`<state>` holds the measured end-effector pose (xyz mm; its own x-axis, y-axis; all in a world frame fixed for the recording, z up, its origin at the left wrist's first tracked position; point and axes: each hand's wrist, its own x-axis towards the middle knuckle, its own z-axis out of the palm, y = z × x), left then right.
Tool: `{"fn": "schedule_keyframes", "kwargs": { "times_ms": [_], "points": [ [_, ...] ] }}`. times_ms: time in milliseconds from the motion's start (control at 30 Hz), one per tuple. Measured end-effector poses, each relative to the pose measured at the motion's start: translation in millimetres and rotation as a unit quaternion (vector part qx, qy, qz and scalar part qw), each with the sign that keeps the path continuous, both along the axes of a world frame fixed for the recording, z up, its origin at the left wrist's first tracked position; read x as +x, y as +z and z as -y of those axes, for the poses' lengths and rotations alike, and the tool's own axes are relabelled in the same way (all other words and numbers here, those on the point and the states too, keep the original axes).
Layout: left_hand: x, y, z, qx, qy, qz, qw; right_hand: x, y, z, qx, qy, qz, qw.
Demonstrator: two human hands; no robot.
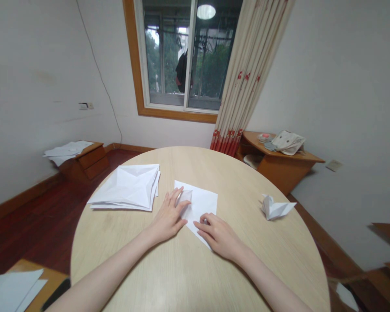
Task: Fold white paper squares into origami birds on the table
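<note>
A white sheet of paper (204, 200), partly folded, lies on the round wooden table (169, 277) in front of me. My left hand (170, 216) rests on its left side, fingers spread over a folded flap. At the lower edge of the sheet, my right hand (217, 234) has its fingers curled in and pressed together on the paper. Whether those fingertips pinch the edge or only press on it is hidden. To the right stands a folded paper bird (276, 208), apart from both hands.
A stack of creased white paper (130, 186) lies at the table's left. Beyond the table are a small drawer cabinet (92, 162) with papers on top and a corner shelf (279, 169) holding a bag (287, 142). More sheets (13, 290) lie at lower left.
</note>
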<state>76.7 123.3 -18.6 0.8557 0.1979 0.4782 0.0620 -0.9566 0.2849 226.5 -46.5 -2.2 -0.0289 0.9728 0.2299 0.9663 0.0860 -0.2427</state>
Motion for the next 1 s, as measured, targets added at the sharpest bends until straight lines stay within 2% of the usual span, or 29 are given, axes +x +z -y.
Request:
{"fn": "schedule_keyframes", "kwargs": {
  "times_ms": [267, 467, 733, 1000],
  "points": [
    [2.5, -2.8, -5.9, -0.024, 0.011, 0.021, 0.999, -1.8, -9.2, -9.7, 0.035, 0.006, -0.040, 0.999],
    [3.2, -1.2, -5.9, -0.039, 0.014, 0.034, 0.999, -7.5, -15.9, -20.3, 0.017, -0.057, -0.086, 0.995],
    [3.5, -2.2, -7.0, -0.047, 0.014, 0.052, 0.997, -9.1, -16.8, -30.0, -0.019, -0.096, -0.013, 0.995],
    [5.1, 0.2, -4.9, -0.082, 0.033, 0.053, 0.995, -9.0, -17.3, -33.8, -0.032, -0.090, 0.053, 0.994]
  ]
}}
